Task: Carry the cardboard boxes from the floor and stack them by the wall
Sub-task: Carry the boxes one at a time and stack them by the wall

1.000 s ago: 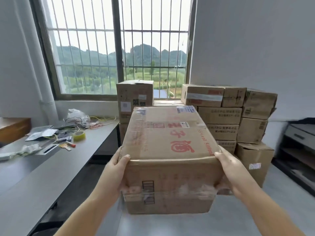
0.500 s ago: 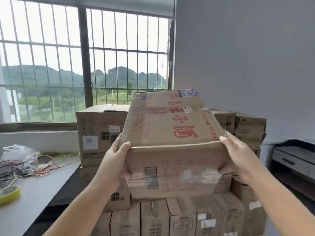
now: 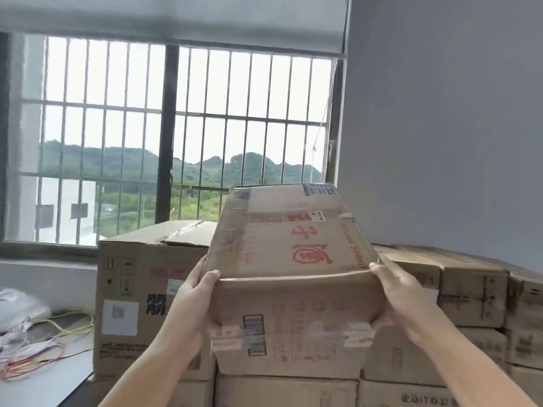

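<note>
A person stands before a stack of cardboard boxes by the grey wall (image 3: 440,127), holding one cardboard box (image 3: 293,274) up at chest height, at six o'clock in the view. The left hand (image 3: 194,295) grips the box's near left corner, thumb hooked over the top edge and fingers spread down the side. The right hand (image 3: 393,292) clasps the near right corner, thumb along the top edge and fingers curled under the side.

The held box looks stiff but worn: its top edge sags a little between the two hands, and clear tape crosses the front. It probably carries some weight, since both hands brace it. Taped patches may be slick, so the bare cardboard at the lower corners seems the safest hold. A red printed emblem (image 3: 313,254) marks its top.

Counted: one box in hand. One tall box (image 3: 132,304) stands at nine o'clock, touching the held box's left side in view. At three o'clock the stack (image 3: 470,292) shows at least five boxes, and below, at six o'clock, three more box tops edge into view; exact totals cannot be told. A barred window (image 3: 176,136) fills eleven o'clock. Coloured cables (image 3: 38,353) lie on a surface at eight o'clock.
</note>
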